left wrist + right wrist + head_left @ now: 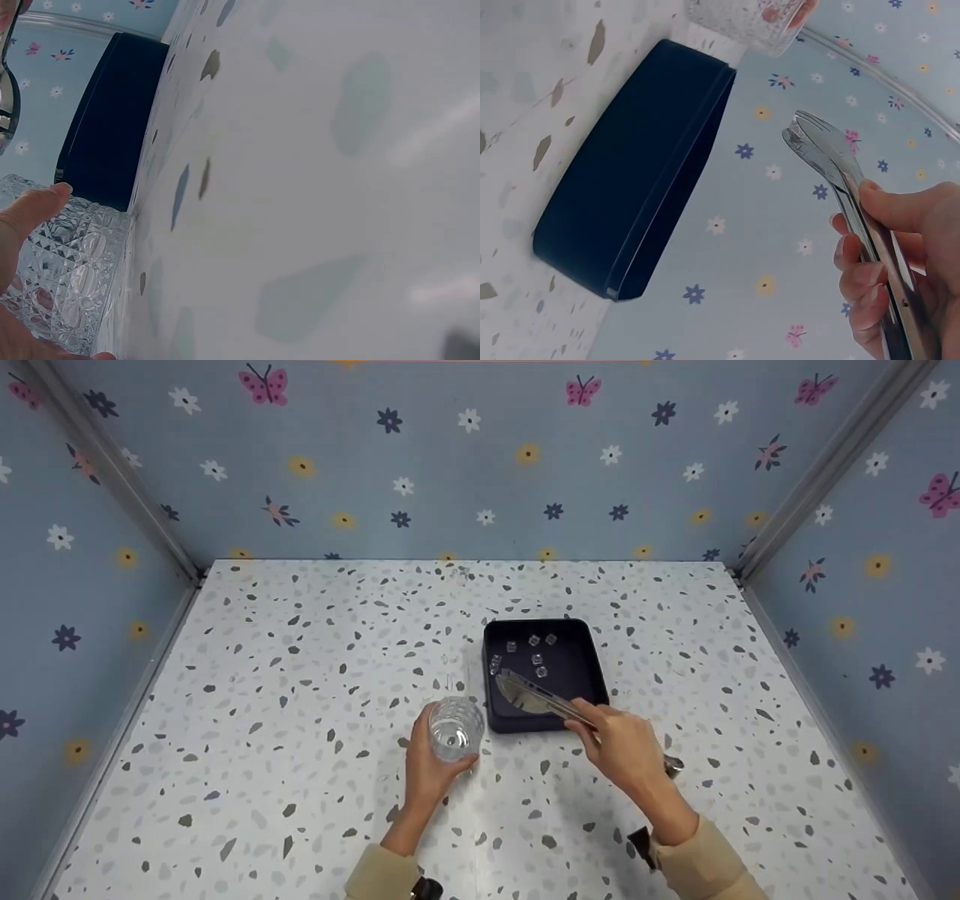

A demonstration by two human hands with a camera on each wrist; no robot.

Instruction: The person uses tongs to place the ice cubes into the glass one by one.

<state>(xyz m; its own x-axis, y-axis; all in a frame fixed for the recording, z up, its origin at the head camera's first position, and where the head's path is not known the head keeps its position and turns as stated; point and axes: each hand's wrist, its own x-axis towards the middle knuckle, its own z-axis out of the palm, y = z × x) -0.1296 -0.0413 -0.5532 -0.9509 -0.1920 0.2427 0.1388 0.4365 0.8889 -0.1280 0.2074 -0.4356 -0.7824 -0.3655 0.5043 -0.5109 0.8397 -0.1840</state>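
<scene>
My left hand (427, 776) grips a clear cut-glass tumbler (456, 727) that stands on the table just left of a dark square tray (525, 725). Its thumb and fingers curl round the patterned side (71, 251). In my right hand (630, 746) is a pair of metal tongs (889, 262), pinched nearly closed, with the tips over the tray's left part. Something small and clear seems to sit between the tips in the right wrist view, though I cannot tell for sure. Several clear cubes (536, 658) lie scattered on the tray's floor.
A white speckled tabletop (300, 675) carries everything. Blue flowered panels (450, 450) enclose it at the back and both sides, with metal strips (832, 457) along the corners.
</scene>
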